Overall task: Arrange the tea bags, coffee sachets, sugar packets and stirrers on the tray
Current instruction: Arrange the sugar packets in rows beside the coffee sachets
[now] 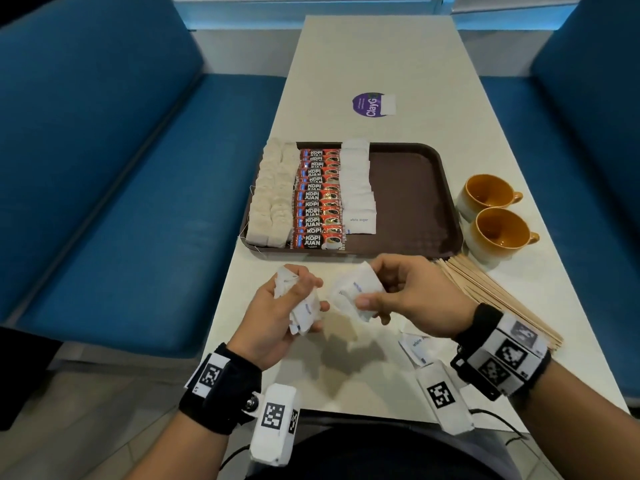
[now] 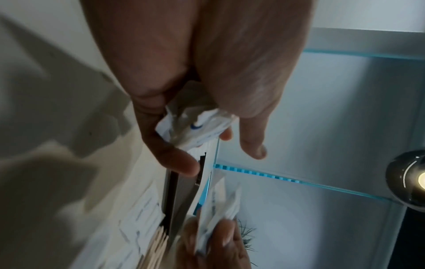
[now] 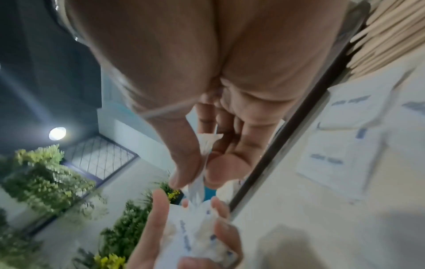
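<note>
On the long cream-white counter [image 1: 381, 57] a dark brown plastic tray [image 1: 408, 199] holds three columns at its left end — two rows of pale paper tea bags [image 1: 272, 199], then a row of red-and-black "Kopi Juan" coffee sachets [image 1: 318, 199], then a row of white paper sugar packets [image 1: 356, 188] printed "white sugar". The right part of the tray is bare.

In front of the tray's near edge, above the counter, the left hand [image 1: 277, 320] curls its fingers round a crumpled bunch of white sugar packets [image 1: 301, 306], thumb on top. Just to its right, apart by a small gap, the right hand [image 1: 412, 296] pinches its own small stack of white sugar packets [image 1: 356, 292] between thumb and fingers; the right wrist view shows that thumb and forefinger closed on the packets' edge [image 3: 204, 149].

Under the right wrist a few loose white sugar packets [image 1: 415, 344] lie flat on the counter. Further right a heap of thin pale wooden stirrers [image 1: 498, 292] fans out along the counter, not on the tray. Beyond them, beside the tray's right rim, stand two mugs with orange insides [image 1: 495, 216], one touching the other.
</note>
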`<state>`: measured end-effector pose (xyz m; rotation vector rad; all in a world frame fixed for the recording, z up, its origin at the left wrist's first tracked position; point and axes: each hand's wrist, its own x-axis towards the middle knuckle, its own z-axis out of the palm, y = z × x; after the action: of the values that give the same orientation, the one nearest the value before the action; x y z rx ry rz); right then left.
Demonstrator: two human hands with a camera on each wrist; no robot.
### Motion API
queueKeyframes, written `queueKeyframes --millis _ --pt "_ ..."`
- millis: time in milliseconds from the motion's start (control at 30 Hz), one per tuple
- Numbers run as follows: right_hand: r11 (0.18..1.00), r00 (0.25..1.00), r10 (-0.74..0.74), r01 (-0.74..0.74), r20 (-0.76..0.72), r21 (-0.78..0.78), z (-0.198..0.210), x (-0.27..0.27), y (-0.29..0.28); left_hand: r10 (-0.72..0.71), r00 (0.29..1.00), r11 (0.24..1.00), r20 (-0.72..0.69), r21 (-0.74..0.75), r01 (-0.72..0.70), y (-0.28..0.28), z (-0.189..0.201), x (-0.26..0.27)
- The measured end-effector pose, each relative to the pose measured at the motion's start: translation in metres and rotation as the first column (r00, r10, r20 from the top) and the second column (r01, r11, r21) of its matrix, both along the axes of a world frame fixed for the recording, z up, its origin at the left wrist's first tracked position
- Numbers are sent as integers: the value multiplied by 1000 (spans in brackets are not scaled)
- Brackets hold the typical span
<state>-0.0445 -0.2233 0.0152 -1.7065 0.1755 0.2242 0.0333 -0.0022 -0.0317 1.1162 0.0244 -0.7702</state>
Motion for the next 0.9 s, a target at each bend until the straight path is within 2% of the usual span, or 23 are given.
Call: queueKeyframes --millis 200,267,333,433,533,567,767,900 --pt "981 998 -51 44 35 190 9 14 2 -241 970 955 33 -172 243 -30 17 -8" --pt "969 997 -67 57 34 242 9 15 1 -231 973 953 24 -193 232 -37 19 -8" --pt "961 996 -83 77 14 266 9 15 -2 -182 983 973 -31 -152 175 -42 20 -7" --pt "971 994 -113 110 3 211 9 12 -10 -137 989 985 -57 -118 130 -43 17 -6" --pt "989 982 -148 144 121 40 8 10 -18 -180 983 967 -36 -192 170 -43 19 -6" --pt "988 975 -157 155 157 25 9 9 -20 -185 982 962 -42 -210 173 -43 20 -6" --pt "984 930 -147 102 337 148 17 4 -25 -181 976 977 -120 -136 165 -52 21 -5" --pt "993 937 -110 91 331 73 14 2 -29 -270 929 942 -252 -269 201 -53 27 -4"
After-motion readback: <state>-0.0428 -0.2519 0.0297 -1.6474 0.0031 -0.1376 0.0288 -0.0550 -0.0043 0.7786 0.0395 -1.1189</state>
